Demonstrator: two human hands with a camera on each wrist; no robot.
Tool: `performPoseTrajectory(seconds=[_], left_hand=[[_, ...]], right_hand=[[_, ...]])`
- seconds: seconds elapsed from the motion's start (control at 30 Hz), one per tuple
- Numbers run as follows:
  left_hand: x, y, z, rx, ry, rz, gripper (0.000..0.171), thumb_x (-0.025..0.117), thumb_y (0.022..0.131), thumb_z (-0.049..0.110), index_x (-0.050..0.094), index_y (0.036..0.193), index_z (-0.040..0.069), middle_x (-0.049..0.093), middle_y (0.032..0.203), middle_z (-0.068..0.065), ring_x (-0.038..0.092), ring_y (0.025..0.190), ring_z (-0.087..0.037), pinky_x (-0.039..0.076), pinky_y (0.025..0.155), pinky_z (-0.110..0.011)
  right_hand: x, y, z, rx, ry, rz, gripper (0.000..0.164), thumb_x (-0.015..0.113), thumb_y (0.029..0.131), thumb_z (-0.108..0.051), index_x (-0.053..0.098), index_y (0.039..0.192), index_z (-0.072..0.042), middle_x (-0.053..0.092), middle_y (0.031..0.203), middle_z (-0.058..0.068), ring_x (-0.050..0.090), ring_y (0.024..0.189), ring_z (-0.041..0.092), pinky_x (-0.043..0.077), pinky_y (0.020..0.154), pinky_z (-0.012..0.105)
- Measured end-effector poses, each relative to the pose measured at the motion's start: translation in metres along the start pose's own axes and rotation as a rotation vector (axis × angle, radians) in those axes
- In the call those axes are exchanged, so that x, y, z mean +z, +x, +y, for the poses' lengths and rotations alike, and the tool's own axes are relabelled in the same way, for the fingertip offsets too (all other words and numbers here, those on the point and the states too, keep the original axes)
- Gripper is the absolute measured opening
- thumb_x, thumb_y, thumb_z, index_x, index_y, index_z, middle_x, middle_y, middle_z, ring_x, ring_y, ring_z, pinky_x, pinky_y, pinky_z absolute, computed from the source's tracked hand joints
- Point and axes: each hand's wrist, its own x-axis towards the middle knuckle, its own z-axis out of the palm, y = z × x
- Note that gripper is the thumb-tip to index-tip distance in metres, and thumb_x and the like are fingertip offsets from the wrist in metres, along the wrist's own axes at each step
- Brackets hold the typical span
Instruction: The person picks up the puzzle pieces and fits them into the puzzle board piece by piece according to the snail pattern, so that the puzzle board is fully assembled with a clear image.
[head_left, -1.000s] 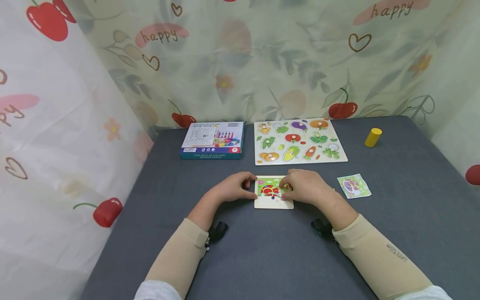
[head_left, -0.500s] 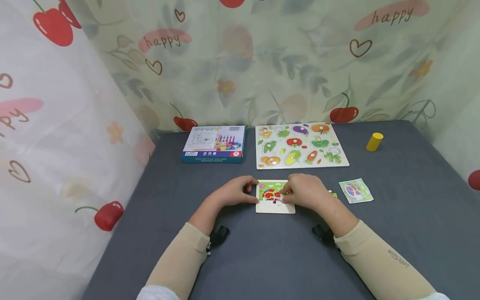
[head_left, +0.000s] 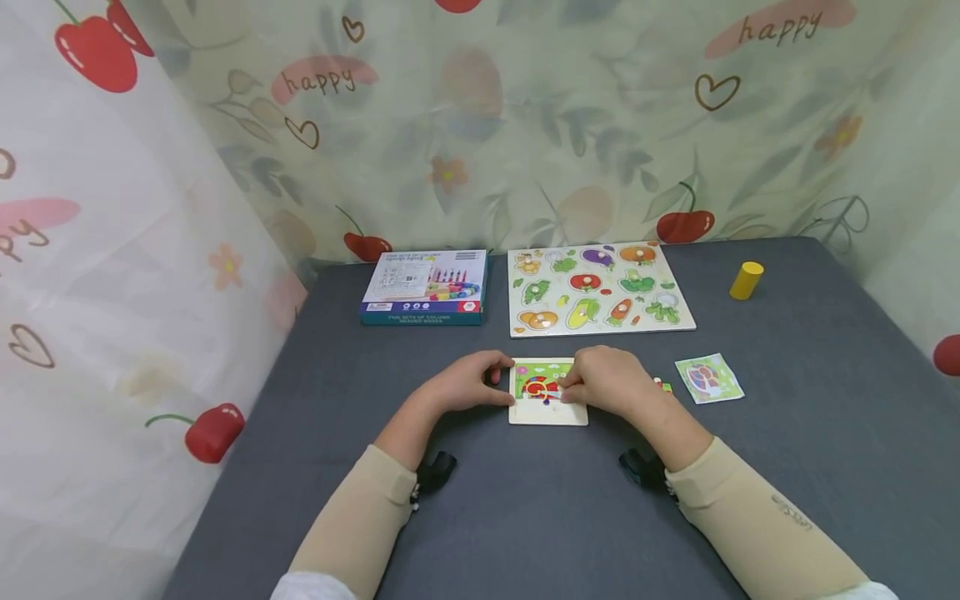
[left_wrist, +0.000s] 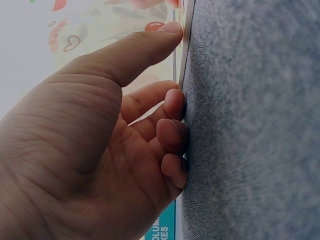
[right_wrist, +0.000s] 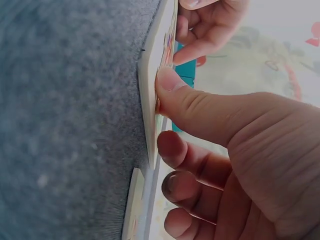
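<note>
A small puzzle board (head_left: pixel 547 413) lies flat in front of the person, its pale frame around a green picture with a red shape. My left hand (head_left: pixel 471 385) holds the board's left side, thumb at the lower part of that edge and index finger near the top corner. In the left wrist view its other fingers curl down against the table beside the board edge (left_wrist: pixel 185 45). Over the right half, my right hand (head_left: pixel 611 382) pinches at the picture with thumb and index finger. The puzzle piece there is mostly hidden by the fingertips.
Partly behind the right wrist lie small colourful pieces (head_left: pixel 664 386), with a square picture card (head_left: pixel 708 379) further right. At the back stand a flat box (head_left: pixel 423 287), a large vegetable puzzle board (head_left: pixel 566 287) and a yellow cylinder (head_left: pixel 746 281). A printed curtain (head_left: pixel 525 125) borders the table.
The right hand's fingers have shifted slightly over the picture, and the small pieces behind its wrist show more. The left hand keeps its hold; the whole view has tilted a little.
</note>
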Motion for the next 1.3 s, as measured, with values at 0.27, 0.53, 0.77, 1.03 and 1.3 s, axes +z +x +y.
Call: performPoseTrajectory(seconds=[0.27,0.53,0.77,1.03,1.3], left_hand=[[-0.002,-0.002,0.001,0.008,-0.006,-0.003,0.055,0.077,0.078,0.037,0.055,0.124,0.015,0.05,0.088,-0.003,0.048,0.081,-0.016,0.037,0.071,-0.032],[-0.001,0.001,-0.001,0.009,-0.005,-0.003,0.056,0.077,0.078,0.037,0.055,0.124,0.014,0.05,0.088,-0.003,0.048,0.081,-0.016,0.037,0.071,-0.032],[-0.002,0.002,0.002,0.001,-0.009,0.0,0.057,0.077,0.078,0.037,0.055,0.125,0.015,0.05,0.088,-0.004,0.048,0.08,-0.016,0.037,0.069,-0.031],[-0.001,0.001,0.001,0.0,-0.01,-0.008,0.056,0.077,0.078,0.037,0.055,0.124,0.015,0.05,0.088,-0.004,0.048,0.08,-0.016,0.037,0.07,-0.031],[-0.001,-0.001,0.002,0.0,-0.011,-0.009,0.055,0.077,0.078,0.035,0.054,0.124,0.015,0.049,0.088,-0.004,0.048,0.08,-0.016,0.037,0.069,-0.031]], right_hand=[[0.002,0.002,0.007,0.028,0.113,0.01,0.028,0.079,0.075,-0.039,0.077,0.096,-0.021,0.058,0.077,-0.01,0.051,0.067,0.008,0.041,0.059,0.029],[-0.007,0.0,0.008,0.011,0.214,-0.028,0.032,0.079,0.075,-0.038,0.075,0.101,-0.02,0.057,0.076,-0.007,0.049,0.068,0.012,0.04,0.062,0.031],[-0.03,-0.007,0.005,0.002,0.326,-0.011,0.03,0.077,0.078,-0.034,0.073,0.103,-0.017,0.057,0.073,-0.002,0.05,0.066,0.017,0.041,0.06,0.033],[-0.055,-0.022,0.0,-0.004,0.414,0.024,0.029,0.076,0.079,-0.036,0.072,0.104,-0.022,0.059,0.077,-0.002,0.054,0.068,0.021,0.045,0.059,0.035],[-0.073,-0.034,-0.004,0.012,0.421,0.045,0.021,0.075,0.08,-0.035,0.071,0.1,-0.029,0.059,0.08,-0.002,0.054,0.065,0.022,0.046,0.058,0.036]])
